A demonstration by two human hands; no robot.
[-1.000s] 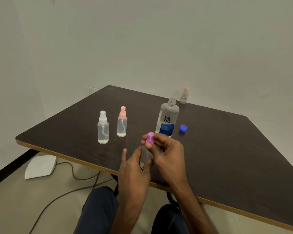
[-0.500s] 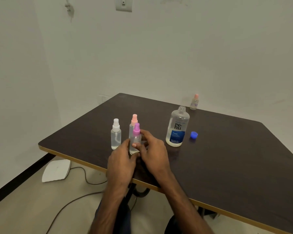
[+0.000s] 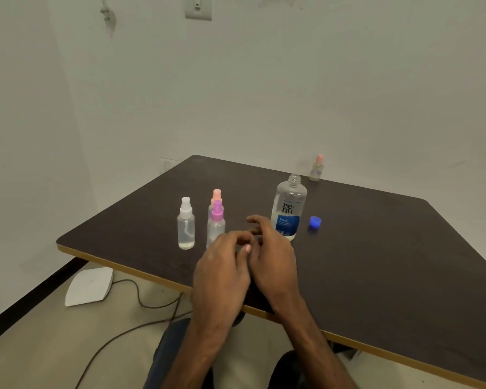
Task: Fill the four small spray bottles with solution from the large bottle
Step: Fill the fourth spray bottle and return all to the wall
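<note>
Nearly touching above the near edge of the dark table (image 3: pixel 376 262): left hand (image 3: pixel 222 272) and right hand (image 3: pixel 274 258), fingers loosely curled, gripping nothing. Just beyond the left hand's knuckles, upright, a pink-capped spray bottle (image 3: pixel 216 224), base hidden behind them. Directly behind it, a peach-capped spray bottle (image 3: pixel 216 195); further left, a white-capped spray bottle (image 3: pixel 186 228). Just past the right hand's fingertips, the large bottle (image 3: pixel 289 209), uncapped, blue cap (image 3: pixel 315 222) lying further right. Far beyond both hands, at the table's back edge, a fourth small bottle (image 3: pixel 316 168).
</note>
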